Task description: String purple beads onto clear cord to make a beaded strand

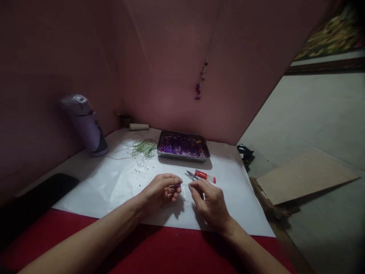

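Head view: my two hands work close together, low over a white sheet (236, 211).
Left hand (163, 190): thumb and forefinger narrow, pinching the strand; other fingers loosely curled.
Purple bit (179, 185): right at my left fingertips, probably a bead; too small to be sure.
Right hand (210, 198): thumb and forefinger closed in a fine pinch on the strand; exact grip point too fine to tell.
Strand (185, 185): thin, pale, bridging the gap between my fingertips, looks roughly straight.
Handling: I'd keep light, even tension, pinch near the working end, steady both wrists; slack would likely let small pieces slip, hard tugging could snap it.
Snips (190, 175): just beyond my right fingertips, blades apart; best keep the strand off those edges.
Lighter (205, 176): red, beside the snips, just past my right knuckles.
Loose beads (139, 171): tiny, scattered beyond my left hand; a sleeve or wrist sweep could lose them.
Tray (184, 156): farther out, ahead of both hands, filled with mostly purple beads.
Thread tangle (144, 149): greenish, left of the tray, beyond my left fingers.
Bottle (89, 133): purple, well apart, far left of my fingers.
Hanging beads (198, 89): on the wall, farthest ahead.
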`<state>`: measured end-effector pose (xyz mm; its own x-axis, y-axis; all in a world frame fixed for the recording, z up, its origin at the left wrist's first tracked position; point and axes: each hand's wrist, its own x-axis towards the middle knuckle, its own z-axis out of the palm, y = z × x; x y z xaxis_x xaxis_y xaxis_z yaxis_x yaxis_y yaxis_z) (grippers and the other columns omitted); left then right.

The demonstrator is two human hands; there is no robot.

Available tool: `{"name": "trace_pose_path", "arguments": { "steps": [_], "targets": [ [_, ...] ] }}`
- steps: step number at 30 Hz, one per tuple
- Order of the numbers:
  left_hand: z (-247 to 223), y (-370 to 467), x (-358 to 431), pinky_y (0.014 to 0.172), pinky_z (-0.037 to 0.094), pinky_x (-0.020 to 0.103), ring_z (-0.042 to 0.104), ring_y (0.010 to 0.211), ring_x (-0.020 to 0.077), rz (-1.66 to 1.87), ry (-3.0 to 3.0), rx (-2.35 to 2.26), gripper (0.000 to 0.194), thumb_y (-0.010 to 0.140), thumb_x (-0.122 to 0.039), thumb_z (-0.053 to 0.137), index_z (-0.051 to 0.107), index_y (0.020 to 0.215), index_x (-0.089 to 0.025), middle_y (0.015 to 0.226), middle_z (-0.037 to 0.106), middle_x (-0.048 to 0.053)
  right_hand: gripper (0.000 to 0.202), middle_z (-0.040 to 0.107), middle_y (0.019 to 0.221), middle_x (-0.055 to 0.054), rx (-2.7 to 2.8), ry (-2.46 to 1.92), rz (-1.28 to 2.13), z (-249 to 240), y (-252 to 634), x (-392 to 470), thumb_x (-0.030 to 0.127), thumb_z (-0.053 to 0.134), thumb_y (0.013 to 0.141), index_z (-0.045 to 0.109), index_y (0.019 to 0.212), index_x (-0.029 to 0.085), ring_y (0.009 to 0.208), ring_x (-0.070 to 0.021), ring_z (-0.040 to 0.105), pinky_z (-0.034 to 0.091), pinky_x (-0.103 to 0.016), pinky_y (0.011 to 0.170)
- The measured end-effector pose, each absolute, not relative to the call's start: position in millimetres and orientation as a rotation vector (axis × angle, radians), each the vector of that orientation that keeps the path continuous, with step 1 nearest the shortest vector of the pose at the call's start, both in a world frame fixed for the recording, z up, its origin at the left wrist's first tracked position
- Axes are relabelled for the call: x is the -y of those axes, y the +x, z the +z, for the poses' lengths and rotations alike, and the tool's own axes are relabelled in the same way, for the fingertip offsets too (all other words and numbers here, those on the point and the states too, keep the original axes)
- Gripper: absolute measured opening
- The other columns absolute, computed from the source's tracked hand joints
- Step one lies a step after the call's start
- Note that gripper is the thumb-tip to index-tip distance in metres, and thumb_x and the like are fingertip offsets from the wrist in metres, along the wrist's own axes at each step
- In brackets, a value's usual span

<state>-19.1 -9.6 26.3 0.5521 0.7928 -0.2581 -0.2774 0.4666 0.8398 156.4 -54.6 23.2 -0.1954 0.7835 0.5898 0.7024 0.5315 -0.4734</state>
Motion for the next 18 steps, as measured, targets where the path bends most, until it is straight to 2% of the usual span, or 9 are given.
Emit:
{"name": "trace_pose_path", "arguments": {
  "steps": [5,12,18],
  "targets": [
    [29.8,-20.8,10.3,0.042,0.035,0.017,0.049,0.046,0.0065,0.582,0.803,-0.657,0.017,0.074,-0.024,0.061,0.061,0.081,-0.009,0.061,0.056,0.001,0.012,0.061,0.075,-0.005,1.911,-1.225,0.039,21.2,162.4,49.1,0.017,0.049,0.087,0.06,0.083,0.017,0.069,-0.0168,0.057,0.042,-0.027,0.064],
    [31.3,-19.3,11.9,0.042,0.038,0.017,0.05,0.045,0.007,0.576,0.825,-0.635,0.013,0.07,-0.02,0.064,0.054,0.07,-0.012,0.061,0.059,0.002,0.009,0.062,0.078,-0.005,1.896,-1.183,0.021,20.0,165.0,48.0,0.017,0.049,0.087,0.058,0.085,0.018,0.072,-0.0171,0.058,0.043,-0.027,0.066],
    [32.9,-19.4,14.7,0.041,0.038,0.018,0.052,0.048,0.0086,0.521,0.872,-0.635,0.012,0.071,-0.021,0.059,0.058,0.078,-0.012,0.063,0.06,0.004,0.011,0.063,0.078,-0.006,1.913,-1.171,-0.032,19.2,165.3,46.6,0.016,0.048,0.087,0.058,0.085,0.018,0.073,-0.0174,0.06,0.045,-0.028,0.066]
  ]
}}
